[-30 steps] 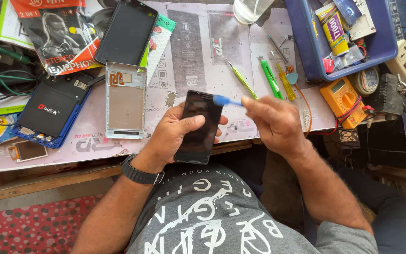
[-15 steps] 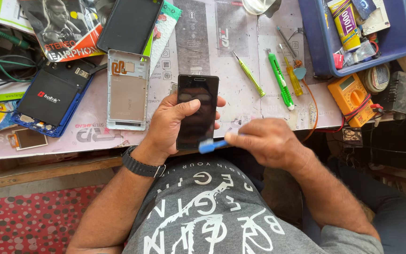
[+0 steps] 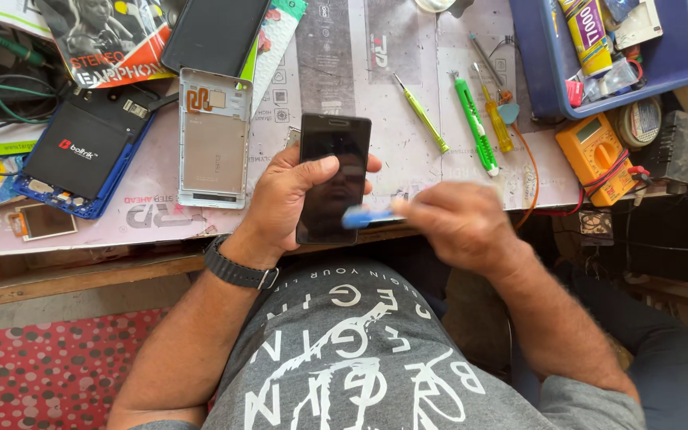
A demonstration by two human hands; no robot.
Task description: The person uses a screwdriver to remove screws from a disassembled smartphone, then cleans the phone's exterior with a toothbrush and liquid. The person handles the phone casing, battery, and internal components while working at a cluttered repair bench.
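Note:
My left hand [image 3: 284,199] grips a black smartphone [image 3: 332,171] upright over the front edge of the workbench, dark screen facing me, thumb across its left side. My right hand [image 3: 459,223] is blurred with motion and holds a small blue plastic pry tool [image 3: 364,216]. The tool's tip lies against the lower right part of the phone's screen. A black watch sits on my left wrist [image 3: 236,271].
A silver phone back cover [image 3: 214,137] and an opened blue phone with a black battery [image 3: 81,151] lie at the left. Green and yellow screwdrivers [image 3: 475,123], an orange multimeter [image 3: 595,151] and a blue tray [image 3: 547,72] sit at the right. A small screen part [image 3: 41,221] rests near the bench edge.
My right hand has brought the blue tool from the phone's top corner down past its lower end, and now up against the lower right screen. The left hand keeps hold of the phone.

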